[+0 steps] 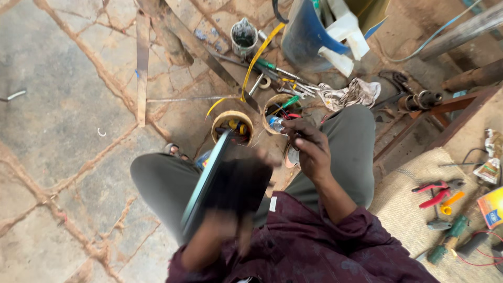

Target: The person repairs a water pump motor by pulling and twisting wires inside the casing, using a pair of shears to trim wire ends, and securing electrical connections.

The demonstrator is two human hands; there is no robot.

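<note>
Over the lap, blurred left hand grips a flat dark panel, right hand fingers pinch something small, unclear what; tools in tubs untouched, work looks midway.

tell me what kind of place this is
Probably an informal repair workshop, worked from a cracked stone floor: round tubs of small parts, loose screwdrivers, and red-handled pliers on sacking beside the seated person.

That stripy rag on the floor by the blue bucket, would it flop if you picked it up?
Probably, yes. The rag lies crumpled in soft folds, so it likely droops and weighs little. It looks unlikely to roll, and a push would likely just bunch it up against the tools beside it.
</note>
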